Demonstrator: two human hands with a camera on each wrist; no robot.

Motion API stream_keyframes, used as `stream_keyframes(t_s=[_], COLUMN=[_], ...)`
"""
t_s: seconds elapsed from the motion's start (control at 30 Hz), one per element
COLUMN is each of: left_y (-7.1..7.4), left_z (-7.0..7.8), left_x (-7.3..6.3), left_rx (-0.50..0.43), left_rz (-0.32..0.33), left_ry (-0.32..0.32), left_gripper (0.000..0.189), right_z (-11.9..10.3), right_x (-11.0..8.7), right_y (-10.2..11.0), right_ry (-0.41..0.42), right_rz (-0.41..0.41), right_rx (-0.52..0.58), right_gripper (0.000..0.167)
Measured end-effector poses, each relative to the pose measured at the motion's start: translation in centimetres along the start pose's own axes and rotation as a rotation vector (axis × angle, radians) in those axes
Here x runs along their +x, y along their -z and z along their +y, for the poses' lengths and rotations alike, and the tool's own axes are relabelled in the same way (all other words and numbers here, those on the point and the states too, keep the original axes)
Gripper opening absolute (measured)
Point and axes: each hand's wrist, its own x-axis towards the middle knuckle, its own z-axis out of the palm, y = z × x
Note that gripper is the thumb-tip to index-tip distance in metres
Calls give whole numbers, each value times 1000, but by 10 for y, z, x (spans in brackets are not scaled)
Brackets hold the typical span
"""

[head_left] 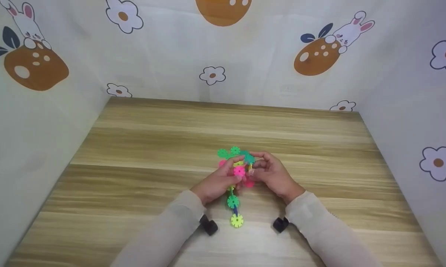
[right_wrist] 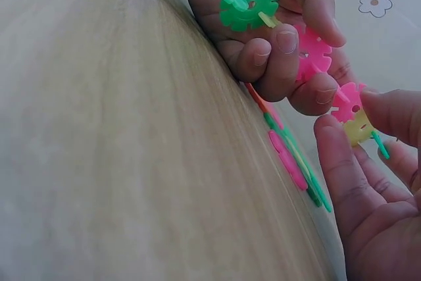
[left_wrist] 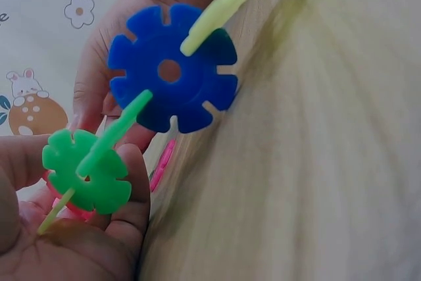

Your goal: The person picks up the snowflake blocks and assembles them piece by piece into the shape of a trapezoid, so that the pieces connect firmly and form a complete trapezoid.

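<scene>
Linked notched discs, held; dark wall mark cropped, unreadable.

Soft glare on near tabletop

Smooth plastic discs, wood-grained tabletop

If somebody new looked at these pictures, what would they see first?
Probably the bright chain of notched discs, pinched by the left hand and right hand in the middle of the head view. In the left wrist view, the big blue disc near the top stands out. Then maybe the rabbit on the patterned backdrop, upper right.
</scene>
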Motion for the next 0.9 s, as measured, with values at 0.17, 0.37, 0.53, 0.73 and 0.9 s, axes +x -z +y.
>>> stream_keyframes(t_s=[0.17,0.37,0.53,0.73,0.9], left_y=[0,0,1,1,1], left_z=[0,-1,-1,1,1], left_x=[0,0,-1,-2,-2], left_rx=[-7,-17,-16,-8,-5], left_rz=[-9,-20,-17,-25,-26], left_ry=[-10,-22,-17,-5,1], left_gripper=[62,62,61,61,61], right_z=[0,-1,-2,-2,-1], right_x=[0,-1,-1,-1,-1], right_y=[0,0,1,1,1], right_ry=[3,-11,-16,-12,-5], right_rz=[2,4,3,5,5], right_rx=[13,4,-21,-29,-24], right_gripper=[61,62,62,62,61])
